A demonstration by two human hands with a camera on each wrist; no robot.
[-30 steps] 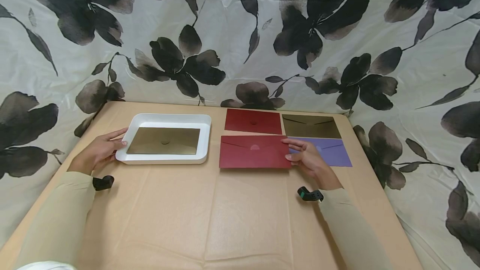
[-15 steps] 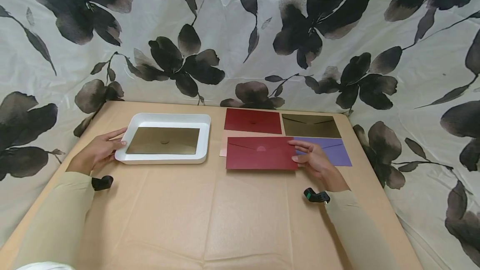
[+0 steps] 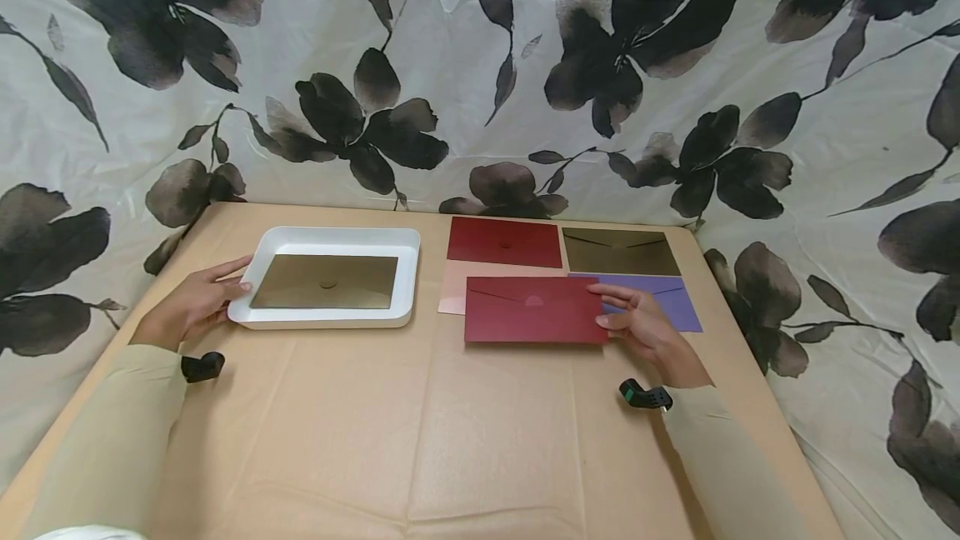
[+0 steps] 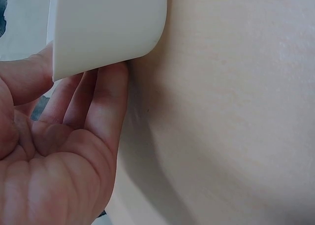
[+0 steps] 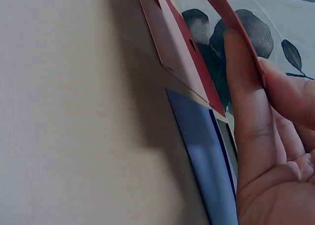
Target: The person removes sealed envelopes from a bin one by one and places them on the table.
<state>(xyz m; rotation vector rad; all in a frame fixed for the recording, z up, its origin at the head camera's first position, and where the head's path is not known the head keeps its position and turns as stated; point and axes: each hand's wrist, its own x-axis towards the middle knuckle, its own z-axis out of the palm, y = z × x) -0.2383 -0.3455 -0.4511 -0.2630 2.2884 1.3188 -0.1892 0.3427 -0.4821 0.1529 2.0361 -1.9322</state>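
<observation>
My right hand (image 3: 648, 330) pinches a red envelope (image 3: 534, 315) by its right edge, thumb against fingers. In the right wrist view the envelope (image 5: 241, 30) is lifted above the table. Below it lie a pink envelope (image 3: 453, 290), partly covered in the head view, and a purple envelope (image 3: 678, 307), partly behind the hand. On the left, my left hand (image 3: 197, 300) holds the left end of a white tray (image 3: 337, 238); the left wrist view shows the thumb at its rim and fingers under its wall (image 4: 108, 28). A gold envelope (image 3: 324, 282) lies in the tray.
At the table's back right lie another red envelope (image 3: 504, 242) and a dark gold envelope (image 3: 621, 252). A beige cover spreads over the table (image 3: 337, 432). Behind and beside it hangs a white cloth (image 3: 480, 65) with dark flowers. Each wrist bears a black band.
My right hand has carried the red envelope rightward and slightly toward me, uncovering part of the pink envelope. The left hand and tray have stayed in place.
</observation>
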